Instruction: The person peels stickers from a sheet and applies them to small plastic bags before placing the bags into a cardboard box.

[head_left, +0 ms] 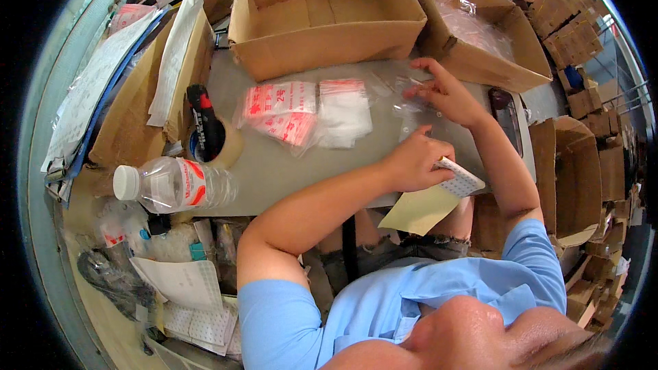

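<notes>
My left hand is closed on a folded label sheet with small printed marks, pinched between thumb and fingers. A pale yellow sheet hangs below it, over my lap. Farther up the table, my right hand has its fingers apart over a small clear plastic bag; whether a fingertip touches the bag is hard to tell. Left of that bag lies a stack of zip bags with red-striped tops. Beside the stack is a clear packet of red-printed bags.
An open cardboard box stands at the back, and another box with clear bags is right of it. At left are a plastic bottle, a tape roll and a black marker. A phone lies near the right edge.
</notes>
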Action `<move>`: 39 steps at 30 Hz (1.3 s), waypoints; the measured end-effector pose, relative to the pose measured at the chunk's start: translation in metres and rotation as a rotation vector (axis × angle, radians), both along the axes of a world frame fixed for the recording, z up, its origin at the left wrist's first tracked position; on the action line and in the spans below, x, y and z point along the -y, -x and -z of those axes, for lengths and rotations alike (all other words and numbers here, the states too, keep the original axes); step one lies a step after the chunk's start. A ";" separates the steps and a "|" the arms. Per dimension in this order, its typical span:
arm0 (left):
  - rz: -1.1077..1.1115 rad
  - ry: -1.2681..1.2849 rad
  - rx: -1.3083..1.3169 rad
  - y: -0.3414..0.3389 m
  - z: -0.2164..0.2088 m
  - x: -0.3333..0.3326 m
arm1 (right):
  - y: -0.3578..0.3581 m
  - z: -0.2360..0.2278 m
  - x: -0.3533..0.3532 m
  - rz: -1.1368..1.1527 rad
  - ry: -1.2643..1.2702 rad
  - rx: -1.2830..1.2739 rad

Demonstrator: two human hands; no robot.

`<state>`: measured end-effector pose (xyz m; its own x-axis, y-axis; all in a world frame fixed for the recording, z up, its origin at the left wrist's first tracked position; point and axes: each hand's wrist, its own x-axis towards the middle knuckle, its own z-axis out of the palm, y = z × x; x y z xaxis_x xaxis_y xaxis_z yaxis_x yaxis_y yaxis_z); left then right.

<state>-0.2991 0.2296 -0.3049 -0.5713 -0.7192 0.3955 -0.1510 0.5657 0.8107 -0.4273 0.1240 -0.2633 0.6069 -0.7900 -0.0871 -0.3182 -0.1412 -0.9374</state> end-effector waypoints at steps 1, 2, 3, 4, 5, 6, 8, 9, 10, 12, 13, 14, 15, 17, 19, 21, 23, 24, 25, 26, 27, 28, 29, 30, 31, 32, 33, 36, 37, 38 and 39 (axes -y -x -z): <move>0.002 0.009 -0.001 0.000 0.000 0.000 | 0.003 -0.002 -0.002 0.003 0.001 0.002; 0.002 0.017 -0.001 0.000 0.000 0.000 | 0.005 -0.006 -0.006 -0.011 -0.028 -0.003; 0.004 0.017 0.002 -0.001 0.000 0.000 | 0.007 -0.009 -0.007 -0.025 -0.058 -0.008; 0.000 0.029 -0.013 -0.001 0.000 0.000 | 0.011 -0.011 -0.007 -0.022 -0.058 -0.004; 0.000 0.040 -0.029 0.000 0.000 0.000 | 0.017 -0.012 -0.007 -0.002 0.051 -0.178; 0.008 0.039 -0.027 0.000 0.000 0.000 | 0.024 -0.013 -0.007 0.020 0.158 -0.354; -0.035 -0.186 -0.072 -0.001 -0.001 0.001 | 0.036 0.005 -0.006 0.091 0.601 -0.505; -0.017 -0.185 -0.072 0.001 -0.002 0.003 | 0.045 0.008 -0.006 0.114 0.823 -0.583; -0.099 -0.235 -0.117 0.002 -0.003 0.006 | 0.053 0.010 -0.008 0.167 1.045 -0.667; -0.189 -0.290 -0.153 -0.002 -0.004 0.007 | 0.048 -0.017 -0.025 0.163 1.033 -0.512; -0.247 -0.373 -0.214 -0.005 -0.006 0.007 | 0.051 -0.027 -0.032 0.170 1.029 -0.512; -0.295 -0.455 -0.277 -0.004 -0.006 0.008 | 0.058 -0.038 -0.040 0.109 0.610 -0.456; -0.289 -0.455 -0.274 -0.004 -0.004 0.009 | 0.061 -0.048 -0.046 0.040 0.193 -0.379; -0.302 -0.535 -0.321 -0.004 0.001 0.011 | 0.064 -0.054 -0.058 -0.024 0.265 -0.333; -0.275 -0.547 -0.301 -0.003 -0.001 0.011 | 0.072 -0.051 -0.063 -0.054 0.297 -0.310; -0.252 -0.561 -0.280 -0.002 -0.002 0.011 | 0.072 -0.051 -0.066 -0.035 0.328 -0.322; -0.235 -0.591 -0.301 -0.001 0.000 0.012 | 0.071 -0.052 -0.068 -0.021 0.361 -0.332; -0.236 -0.591 -0.300 -0.003 -0.001 0.012 | 0.070 -0.053 -0.069 -0.012 0.346 -0.360; -0.247 -0.541 -0.244 -0.004 -0.002 0.011 | 0.069 -0.054 -0.069 -0.004 0.331 -0.388; -0.262 -0.489 -0.190 -0.006 -0.004 0.011 | 0.069 -0.055 -0.069 -0.009 0.332 -0.387; -0.267 -0.489 -0.192 -0.006 -0.004 0.011 | 0.070 -0.056 -0.068 -0.035 0.351 -0.409; -0.294 -0.470 -0.185 -0.006 -0.003 0.011 | 0.070 -0.057 -0.067 -0.061 0.369 -0.430; -0.321 -0.454 -0.179 -0.006 -0.002 0.010 | 0.070 -0.060 -0.066 -0.068 0.369 -0.430; -0.328 -0.455 -0.181 -0.006 0.000 0.010 | 0.069 -0.065 -0.064 -0.163 0.289 -0.437; -0.342 -0.443 -0.192 -0.008 0.002 0.011 | 0.068 -0.067 -0.061 -0.258 0.209 -0.443; -0.358 -0.429 -0.200 -0.009 0.004 0.011 | 0.071 -0.064 -0.054 -0.268 0.210 -0.441; -0.354 -0.428 -0.206 -0.006 0.000 0.009 | 0.079 -0.060 -0.047 -0.197 0.114 -0.319; -0.202 -0.584 -0.242 -0.001 -0.007 0.004 | 0.071 -0.038 -0.015 -0.114 0.085 -0.222; -0.123 -0.382 -0.092 0.000 -0.004 0.004 | 0.064 -0.030 -0.007 -0.095 0.148 -0.249; -0.052 -0.183 0.060 -0.002 -0.001 0.003 | 0.052 -0.020 0.000 -0.103 0.148 -0.247; -0.056 -0.183 0.060 -0.002 -0.002 0.001 | 0.042 -0.012 0.004 -0.147 0.230 -0.311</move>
